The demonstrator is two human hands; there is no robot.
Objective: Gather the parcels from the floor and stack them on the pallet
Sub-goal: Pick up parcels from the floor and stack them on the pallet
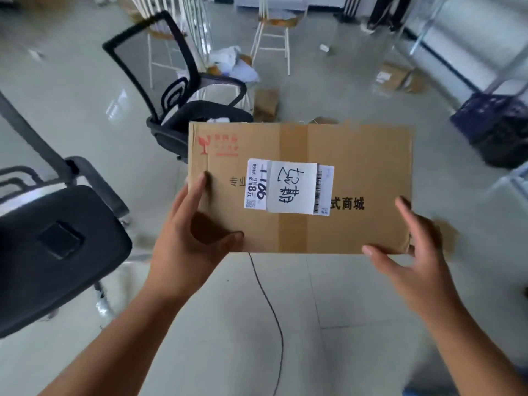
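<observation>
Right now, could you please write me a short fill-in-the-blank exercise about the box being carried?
1. The left hand grips the cardboard ____ at its near left corner.
2. The white label on top carries ____ characters in black ink.
3. The right hand is at the box's near ____ corner.

Missing words: box; handwritten; right

The cardboard box (300, 187) hides most of the fingers of the left hand (194, 238), so only the thumb and one finger show on top, and it hides part of the seat of the black mesh chair (177, 110) behind it. The right hand (411, 252) is blurry, and I cannot tell if it touches the box. The other black chair (57, 247) is cut off by the left edge, and the far brown parcels (397, 78) are too blurry to read.
</observation>
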